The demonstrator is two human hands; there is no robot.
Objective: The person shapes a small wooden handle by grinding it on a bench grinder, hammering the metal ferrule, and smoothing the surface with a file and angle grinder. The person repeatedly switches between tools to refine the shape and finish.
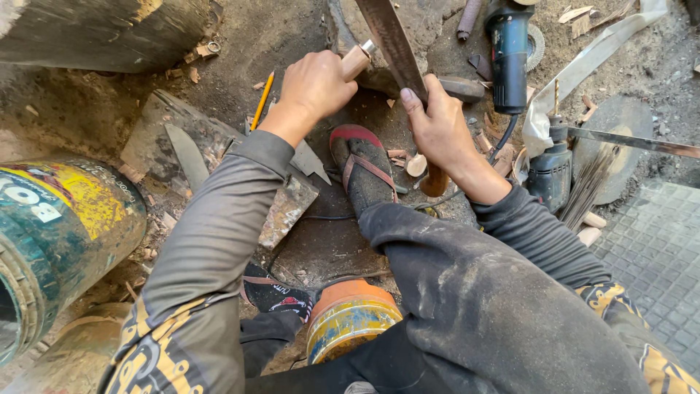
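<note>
A dusty grey trouser knee point(496, 292) fills the lower right of the frame, with an orange and yellow can point(348, 315) just left of it at bottom centre. Above the knee a foot in a red-rimmed sandal point(362, 166) rests on the dirt floor point(292, 29). In the upper middle, the left hand point(315, 84) is clenched around a pale wooden handle point(355, 61) with a metal collar, and the right hand point(437, 128) grips a long dark blade point(394, 44) that runs up to the top edge, thumb laid along it; a brown wooden piece point(435, 182) shows below this hand. A yellow pencil point(262, 101) lies left of the left hand. An angle grinder point(508, 51) lies at upper right, a drill point(550, 164) below it beside a round stone point(620, 138). A painted drum point(58, 226) lies at the left edge.
</note>
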